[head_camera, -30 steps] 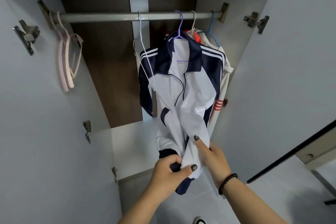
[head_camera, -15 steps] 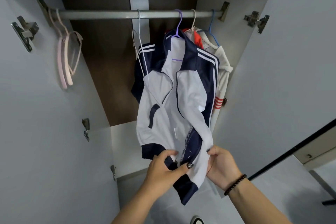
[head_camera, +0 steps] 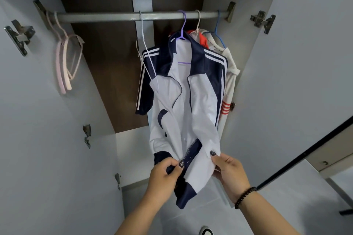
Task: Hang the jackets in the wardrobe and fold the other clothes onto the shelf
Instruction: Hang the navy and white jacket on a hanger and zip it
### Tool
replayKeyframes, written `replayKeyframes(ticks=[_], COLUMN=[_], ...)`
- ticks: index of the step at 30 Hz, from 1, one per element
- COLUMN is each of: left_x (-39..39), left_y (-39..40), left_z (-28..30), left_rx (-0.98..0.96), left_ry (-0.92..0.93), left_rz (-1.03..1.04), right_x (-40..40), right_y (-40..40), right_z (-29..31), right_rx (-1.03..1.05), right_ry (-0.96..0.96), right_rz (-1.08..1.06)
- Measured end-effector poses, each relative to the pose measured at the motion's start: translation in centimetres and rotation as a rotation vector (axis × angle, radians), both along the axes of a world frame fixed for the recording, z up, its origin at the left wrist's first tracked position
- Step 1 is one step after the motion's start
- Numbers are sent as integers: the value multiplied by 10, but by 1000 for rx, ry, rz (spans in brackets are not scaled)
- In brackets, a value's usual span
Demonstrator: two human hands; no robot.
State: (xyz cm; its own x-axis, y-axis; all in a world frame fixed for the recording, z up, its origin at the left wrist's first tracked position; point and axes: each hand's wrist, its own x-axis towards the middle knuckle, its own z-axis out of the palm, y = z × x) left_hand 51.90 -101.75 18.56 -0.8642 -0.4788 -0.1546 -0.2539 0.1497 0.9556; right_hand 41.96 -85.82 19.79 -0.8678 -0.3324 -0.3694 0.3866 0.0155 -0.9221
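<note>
White-and-navy jacket (head_camera: 191,105) is hung on a purple hanger (head_camera: 182,30) on the wardrobe rail (head_camera: 107,17), right of centre, front unzipped. Bottom hem is held toward the camera: left front edge is pinched by the left hand (head_camera: 162,179), right front edge by the right hand (head_camera: 229,175), both grips clenched on fabric beside the zipper (head_camera: 191,150).

Step judged: zip start. Both hems should be levelled, the pin seated fully in the slider box before pulling, fabric kept taut and the pull kept gentle so the hanger isn't dragged off.

Behind it, a white jacket with red stripes (head_camera: 228,89) is hung. A bare white hanger (head_camera: 147,63) sits just left, pink hangers (head_camera: 66,63) at the far left end. Wardrobe doors are open; the wardrobe floor (head_camera: 131,149) is pale, the room floor grey.
</note>
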Motion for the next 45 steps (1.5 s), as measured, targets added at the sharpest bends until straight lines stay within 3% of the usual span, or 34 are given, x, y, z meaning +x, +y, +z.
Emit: replayKeyframes(ticks=[4,8,10,16,22,25,28,33,36,40,45], left_x=[-3,-6,-8,-10,-10,-17,-22,-31,-37,-41,-39], left_y=[8,12,15,20,19,33,35,23,20,14,12], left_z=[3,7,9,11,14,13,11,19,25,28,29], left_rx=[-8,24,41,-44,-13,-115,-141,104,249,566,476], left_ry=[36,41,34,-10,-82,-24,4,-3,10,59,22], left_rz=[12,-70,-73,200,-110,-211,-232,-110,33,96,1], right_x=[2,7,5,-13,-17,-14,-11,-11,1,28,36], right_y=[-2,-1,3,23,23,14,8,17,22,8,-14], right_z=[7,12,11,13,12,10,9,1,-1,2,-4], right_rx=[128,270,297,-145,-474,-505,-392,281,406,245,-284], right_ry=[55,86,110,-187,-306,-317,-242,65,65,-307,-607], right_rz=[-179,105,123,37,100,121,92,-143,-137,161,59])
